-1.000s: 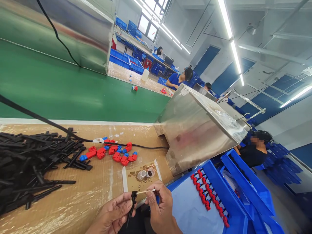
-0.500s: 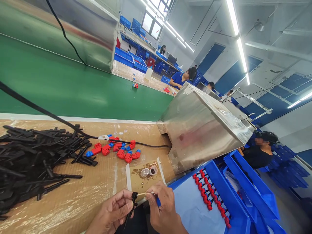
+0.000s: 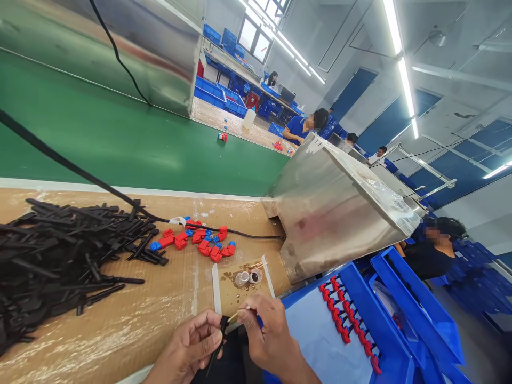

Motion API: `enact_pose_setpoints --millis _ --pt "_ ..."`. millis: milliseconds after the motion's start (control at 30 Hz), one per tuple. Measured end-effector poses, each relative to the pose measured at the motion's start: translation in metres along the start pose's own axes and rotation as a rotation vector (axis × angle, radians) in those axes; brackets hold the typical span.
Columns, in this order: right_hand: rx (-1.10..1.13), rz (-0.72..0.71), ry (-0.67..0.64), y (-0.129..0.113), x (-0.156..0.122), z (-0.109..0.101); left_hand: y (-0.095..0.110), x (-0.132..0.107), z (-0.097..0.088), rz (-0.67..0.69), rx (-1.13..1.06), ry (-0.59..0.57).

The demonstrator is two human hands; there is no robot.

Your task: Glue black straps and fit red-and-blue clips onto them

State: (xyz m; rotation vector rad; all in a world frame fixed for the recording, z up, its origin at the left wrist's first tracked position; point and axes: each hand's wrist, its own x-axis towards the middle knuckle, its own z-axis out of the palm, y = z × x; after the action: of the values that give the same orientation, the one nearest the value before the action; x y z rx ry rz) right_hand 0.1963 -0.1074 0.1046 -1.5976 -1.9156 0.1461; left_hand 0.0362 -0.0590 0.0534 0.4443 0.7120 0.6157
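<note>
At the bottom edge my left hand (image 3: 191,349) pinches a thin black plastic strip (image 3: 221,329) upright by its head. My right hand (image 3: 269,336) is closed on a small pale stick (image 3: 237,314) whose tip touches the head of that strip. Just beyond the hands two small round cups (image 3: 248,277) sit on a stained piece of cardboard. A big heap of the same black strips (image 3: 60,261) covers the left of the bench. Several red and blue plastic pieces (image 3: 200,242) lie scattered between the heap and the cups.
A green conveyor belt (image 3: 120,144) runs behind the bench under steel hoods (image 3: 340,208). A black cable (image 3: 80,176) crosses the bench. A blue tray (image 3: 384,352) at the right holds a row of red-capped finished pieces (image 3: 350,330). Other people sit further along the line.
The view has shifted slightly, so everything sits a little further right and up. My hands stay together on the strip and stick, the stick now tilted more upward.
</note>
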Motion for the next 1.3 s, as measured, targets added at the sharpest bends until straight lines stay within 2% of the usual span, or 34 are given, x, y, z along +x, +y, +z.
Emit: enact_pose_setpoints --millis 200,333,500,700,867,1067,1200,1300 --pt "0.066 0.088 0.047 0.0 -0.003 0.003 -0.001 0.001 -0.004 0.035 -0.016 -0.02" --pt "0.031 0.074 0.086 -0.001 -0.006 0.005 -0.004 0.004 -0.005 0.008 -0.035 -0.038" --pt "-0.048 -0.037 0.027 -0.004 -0.001 0.004 -0.007 0.002 -0.006 -0.03 -0.056 -0.023" --pt "0.038 -0.018 -0.035 0.001 0.007 0.005 -0.008 -0.001 -0.01 -0.007 -0.056 -0.004" --pt "0.229 0.147 -0.067 0.002 0.008 0.002 -0.004 0.001 -0.014 -0.147 -0.167 -0.048" --pt "0.672 0.465 0.043 0.009 -0.001 0.001 -0.007 0.009 -0.02 -0.288 -0.329 0.05" --pt "0.756 0.542 0.167 0.018 -0.007 0.003 -0.003 0.005 -0.018 -0.371 -0.392 0.092" --pt "0.726 0.568 0.241 0.025 -0.008 -0.002 -0.002 0.004 -0.02 -0.412 -0.446 0.094"
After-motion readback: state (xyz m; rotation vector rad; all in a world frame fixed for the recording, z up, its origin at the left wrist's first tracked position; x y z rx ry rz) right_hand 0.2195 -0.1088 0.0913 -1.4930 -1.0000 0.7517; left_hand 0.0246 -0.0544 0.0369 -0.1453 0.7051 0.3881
